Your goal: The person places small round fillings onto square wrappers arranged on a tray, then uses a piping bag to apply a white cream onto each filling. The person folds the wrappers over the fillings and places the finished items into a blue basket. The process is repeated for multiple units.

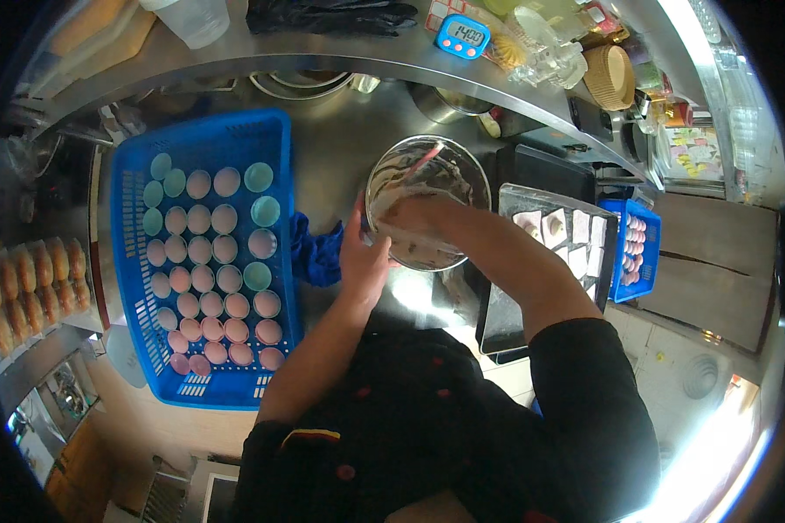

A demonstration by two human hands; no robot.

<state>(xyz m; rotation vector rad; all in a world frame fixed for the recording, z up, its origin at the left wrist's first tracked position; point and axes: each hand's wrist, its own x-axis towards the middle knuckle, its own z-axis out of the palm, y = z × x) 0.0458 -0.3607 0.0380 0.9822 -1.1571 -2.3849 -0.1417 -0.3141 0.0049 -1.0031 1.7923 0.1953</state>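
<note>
A steel mixing bowl (481, 176) stands in front of me, its inner wall smeared with a pale creamy mixture. My left hand (364, 261) grips its near left rim, thumb on top. My right hand (415, 214) reaches down inside the bowl. Its fingers are partly hidden, and a pale translucent strip shows beneath it; whether the hand holds this is unclear. A red strip, perhaps a spatula (425, 160), leans against the far inner wall. Left of the bowl lies a crumpled blue cloth (317, 252).
At left, a blue plastic basket (286, 150) holds several pink balls and green cups. A floured baking tray (504, 314) with pale pink squares sits at right, beside a smaller blue basket (654, 252). A steel shelf (340, 46) overhangs the back, bearing a blue digital timer (462, 36).
</note>
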